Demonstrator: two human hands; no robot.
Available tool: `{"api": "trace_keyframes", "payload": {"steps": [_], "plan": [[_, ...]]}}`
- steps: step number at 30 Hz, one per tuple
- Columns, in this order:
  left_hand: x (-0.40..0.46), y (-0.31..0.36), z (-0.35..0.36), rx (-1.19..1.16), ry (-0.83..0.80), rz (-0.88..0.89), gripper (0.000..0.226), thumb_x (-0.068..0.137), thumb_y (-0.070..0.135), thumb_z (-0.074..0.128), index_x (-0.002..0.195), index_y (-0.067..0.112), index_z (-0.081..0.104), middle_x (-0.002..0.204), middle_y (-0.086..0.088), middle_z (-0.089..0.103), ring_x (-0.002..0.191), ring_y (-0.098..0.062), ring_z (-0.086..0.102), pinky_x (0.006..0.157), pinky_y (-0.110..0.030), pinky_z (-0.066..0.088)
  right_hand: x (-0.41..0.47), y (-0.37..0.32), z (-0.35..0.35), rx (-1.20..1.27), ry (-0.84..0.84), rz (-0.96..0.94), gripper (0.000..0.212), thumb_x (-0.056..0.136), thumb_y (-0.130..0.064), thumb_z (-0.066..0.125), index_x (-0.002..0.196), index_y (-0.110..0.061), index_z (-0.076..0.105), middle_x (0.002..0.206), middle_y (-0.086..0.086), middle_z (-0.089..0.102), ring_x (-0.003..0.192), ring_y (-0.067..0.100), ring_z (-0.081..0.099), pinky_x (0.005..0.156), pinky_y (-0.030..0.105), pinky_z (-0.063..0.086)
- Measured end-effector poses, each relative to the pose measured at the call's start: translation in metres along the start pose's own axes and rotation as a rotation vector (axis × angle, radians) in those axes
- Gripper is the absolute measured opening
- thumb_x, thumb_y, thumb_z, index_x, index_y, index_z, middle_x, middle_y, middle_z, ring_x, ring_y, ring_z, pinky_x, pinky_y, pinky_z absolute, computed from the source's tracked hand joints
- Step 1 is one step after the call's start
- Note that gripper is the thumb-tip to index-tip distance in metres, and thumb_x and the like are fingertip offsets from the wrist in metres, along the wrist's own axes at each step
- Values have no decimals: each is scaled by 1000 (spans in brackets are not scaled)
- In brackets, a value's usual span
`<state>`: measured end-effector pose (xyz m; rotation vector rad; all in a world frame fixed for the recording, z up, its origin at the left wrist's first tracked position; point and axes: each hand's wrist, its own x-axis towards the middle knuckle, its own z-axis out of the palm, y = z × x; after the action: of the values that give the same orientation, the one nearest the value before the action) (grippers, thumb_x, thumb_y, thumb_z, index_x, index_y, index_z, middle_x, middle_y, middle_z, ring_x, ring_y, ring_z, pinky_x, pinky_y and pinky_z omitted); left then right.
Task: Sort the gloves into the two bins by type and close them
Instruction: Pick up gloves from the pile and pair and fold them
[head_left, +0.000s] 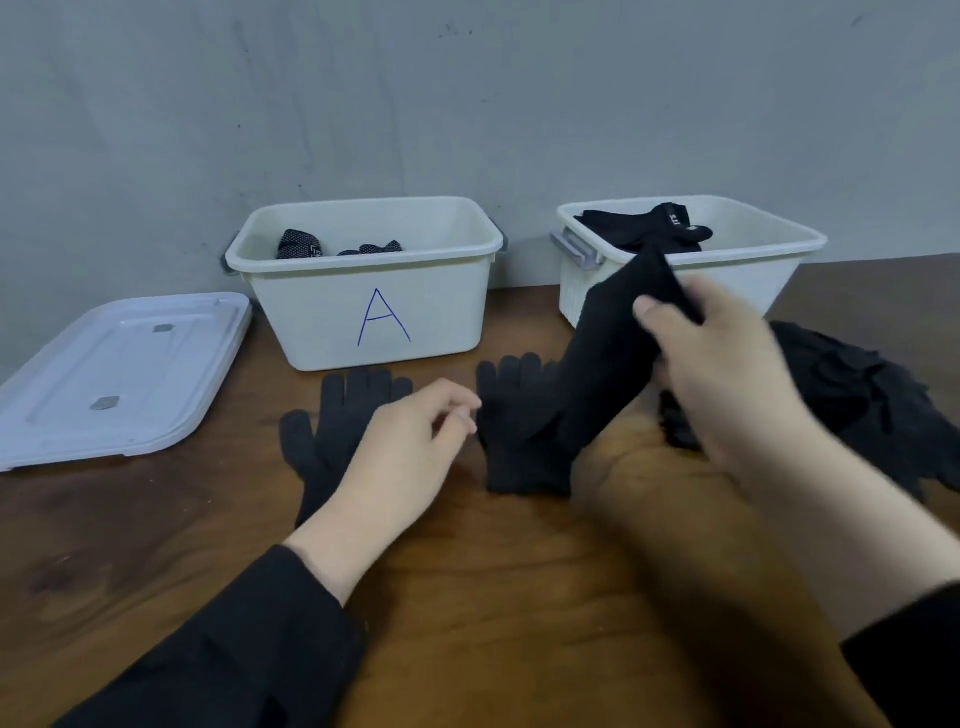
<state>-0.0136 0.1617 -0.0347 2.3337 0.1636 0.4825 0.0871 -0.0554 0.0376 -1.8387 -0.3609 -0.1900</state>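
Two white bins stand against the wall. The left bin (363, 312) is marked A and holds dotted black gloves (301, 243). The right bin (748, 249) holds plain black gloves (649, 226). My right hand (727, 374) grips a black knit glove (597, 364) by its cuff, lifted in front of the right bin, its fingers still on the table. My left hand (410, 447) hovers with loosely curled fingers over another black knit glove (337, 421) lying flat on the table. A pile of black gloves (857, 395) lies at the right.
A white lid (119, 374) lies flat on the wooden table (493, 597) at the left, beside bin A. The grey wall runs right behind both bins. No second lid is in view.
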Motion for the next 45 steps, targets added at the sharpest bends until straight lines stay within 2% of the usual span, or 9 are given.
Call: {"api": "trace_keyframes", "payload": {"steps": [4, 8, 13, 17, 23, 26, 31, 40, 45], "plan": [[3, -10, 16, 365, -273, 183, 29, 101, 39, 53, 127, 35, 65, 132, 16, 55, 123, -8, 45, 110, -33, 32, 30, -31, -22, -71, -77, -45, 24, 87, -41, 61, 97, -22, 70, 102, 14, 71, 98, 42, 67, 84, 62, 54], [2, -6, 23, 433, -239, 239, 32, 102, 44, 49, 129, 39, 64, 131, 17, 53, 124, -7, 40, 101, -27, 19, 42, -45, -29, -192, -211, -37, 37, 83, -40, 61, 100, -8, 68, 108, 26, 65, 84, 39, 62, 76, 54, 54], [-5, -1, 26, 380, -191, 231, 32, 102, 45, 46, 128, 37, 64, 123, 17, 54, 116, -7, 45, 104, -30, 27, 54, -46, -23, -278, -329, -15, 13, 95, -15, 60, 96, -10, 73, 103, 15, 73, 80, 15, 66, 65, 27, 55], [-4, 1, 17, 221, 43, 175, 25, 101, 25, 48, 115, 28, 68, 110, 14, 62, 103, -9, 55, 97, -36, 43, 68, -47, -6, -378, -268, -102, 7, 93, -22, 65, 91, -21, 72, 96, 10, 74, 80, 22, 68, 81, 45, 59], [-4, 1, 10, 82, 244, 79, 23, 97, 17, 49, 107, 23, 68, 99, 13, 61, 96, -8, 55, 85, -23, 46, 65, -53, 13, -281, -66, -390, 9, 99, -25, 58, 95, -31, 63, 73, -20, 61, 71, -1, 56, 72, 21, 45], [-2, -2, 9, 63, 287, 83, 21, 95, 15, 49, 105, 21, 68, 96, 11, 61, 94, -10, 56, 83, -27, 49, 28, -13, 26, -361, -172, -539, 11, 98, -15, 61, 102, -23, 67, 93, -17, 64, 95, 3, 59, 87, 16, 43], [1, -7, 16, 108, 204, 104, 20, 94, 12, 53, 102, 22, 68, 93, 11, 59, 90, -12, 54, 84, -38, 49, -42, 83, 28, -584, -525, -598, 15, 95, -23, 65, 107, -24, 73, 125, -14, 63, 118, 6, 58, 105, 26, 41], [2, -5, 25, 357, -89, 68, 29, 101, 43, 48, 121, 35, 67, 120, 14, 58, 116, -13, 48, 100, -37, 36, -53, 88, 22, -477, -548, -422, 21, 97, -30, 66, 116, -28, 74, 134, -25, 59, 132, -12, 44, 118, 17, 26], [2, -8, 23, 410, -111, 97, 39, 95, 52, 55, 131, 37, 60, 122, 13, 50, 115, -10, 44, 100, -34, 32, -45, 89, 7, -489, -576, -475, 32, 91, -46, 65, 118, -30, 71, 126, -25, 54, 124, 6, 52, 108, 25, 38]]}}
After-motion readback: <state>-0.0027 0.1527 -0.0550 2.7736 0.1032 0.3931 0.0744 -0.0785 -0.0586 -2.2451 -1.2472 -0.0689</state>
